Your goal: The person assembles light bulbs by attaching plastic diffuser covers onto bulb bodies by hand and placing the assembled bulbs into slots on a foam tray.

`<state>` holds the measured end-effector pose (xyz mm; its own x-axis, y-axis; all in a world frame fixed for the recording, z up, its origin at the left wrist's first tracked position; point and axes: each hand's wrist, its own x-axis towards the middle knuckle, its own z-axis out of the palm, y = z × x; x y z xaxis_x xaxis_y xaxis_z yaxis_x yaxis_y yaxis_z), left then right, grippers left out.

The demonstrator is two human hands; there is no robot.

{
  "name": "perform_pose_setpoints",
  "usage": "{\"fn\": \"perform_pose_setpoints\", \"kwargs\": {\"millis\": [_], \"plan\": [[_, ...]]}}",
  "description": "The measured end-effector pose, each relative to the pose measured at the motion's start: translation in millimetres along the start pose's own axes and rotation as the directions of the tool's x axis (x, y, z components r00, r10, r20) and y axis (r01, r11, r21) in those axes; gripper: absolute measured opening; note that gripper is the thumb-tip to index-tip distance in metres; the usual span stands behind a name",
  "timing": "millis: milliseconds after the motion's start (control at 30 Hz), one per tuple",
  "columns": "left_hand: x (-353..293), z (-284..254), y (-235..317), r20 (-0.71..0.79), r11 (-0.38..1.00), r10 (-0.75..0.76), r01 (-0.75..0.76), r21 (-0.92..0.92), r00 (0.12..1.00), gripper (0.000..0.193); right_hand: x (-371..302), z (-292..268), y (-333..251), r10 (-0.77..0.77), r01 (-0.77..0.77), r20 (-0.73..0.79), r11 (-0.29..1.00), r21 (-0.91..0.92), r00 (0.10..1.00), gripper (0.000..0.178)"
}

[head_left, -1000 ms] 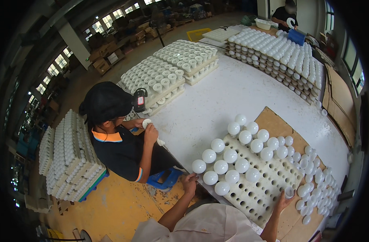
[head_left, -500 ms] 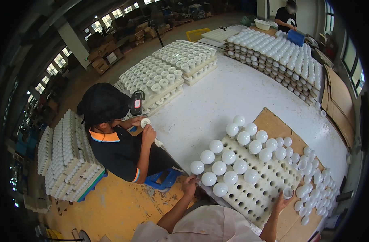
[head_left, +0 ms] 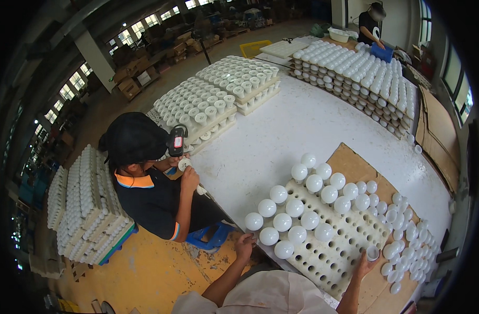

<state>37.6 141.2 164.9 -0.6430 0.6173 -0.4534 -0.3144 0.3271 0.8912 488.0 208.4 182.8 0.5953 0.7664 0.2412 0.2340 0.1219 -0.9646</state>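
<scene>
In my right hand (head_left: 363, 265) is a white bulb cover (head_left: 373, 253), its round open end facing up. The hand is over the right edge of a pale foam tray (head_left: 328, 256) with rows of holes. Several glossy white bulb covers (head_left: 283, 222) stand in the tray's left and far rows; its near right holes are bare. My left hand (head_left: 244, 247) is at the table's edge, just left of the tray's nearest left covers. Its fingers look curled together; what they hold, if anything, is hidden.
Loose white covers (head_left: 407, 256) lie on brown cardboard (head_left: 349, 157) right of the tray. At left, a co-worker (head_left: 145, 183) handles a white round part (head_left: 184, 164). Stacked trays of white cups (head_left: 197, 104) and covers (head_left: 354, 68) stand farther back. Another person (head_left: 369, 26) is beside a blue bin (head_left: 381, 52).
My view has shifted slightly. Both my hands keep nearly the same places, with the cover still in the right one. The far person's arm now reaches down to the blue bin.
</scene>
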Motion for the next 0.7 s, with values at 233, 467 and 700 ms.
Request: {"fn": "perform_pose_setpoints", "kwargs": {"millis": [233, 467, 700], "plan": [[-4.7, 0.3, -0.5, -0.007, 0.994, -0.045, 0.044, -0.095, 0.999, 0.016, -1.3, -9.4, 16.6, 0.025, -0.025, -0.048, 1.000, -0.004, 0.999, 0.063], [7.9, -3.9, 1.3, -0.006, 1.000, -0.019, 0.019, 0.022, 1.000, 0.013, 0.3, -11.8, -10.8, 0.204, -0.204, -0.040, 0.979, 0.000, 0.978, 0.062], [33.8, -16.6, -3.2, -0.006, 0.998, 0.049, -0.049, 0.044, 0.999, 0.016, -8.8, -7.7, -43.5, 0.345, -0.348, -0.108, 0.937, -0.014, 0.932, 0.066]]}}
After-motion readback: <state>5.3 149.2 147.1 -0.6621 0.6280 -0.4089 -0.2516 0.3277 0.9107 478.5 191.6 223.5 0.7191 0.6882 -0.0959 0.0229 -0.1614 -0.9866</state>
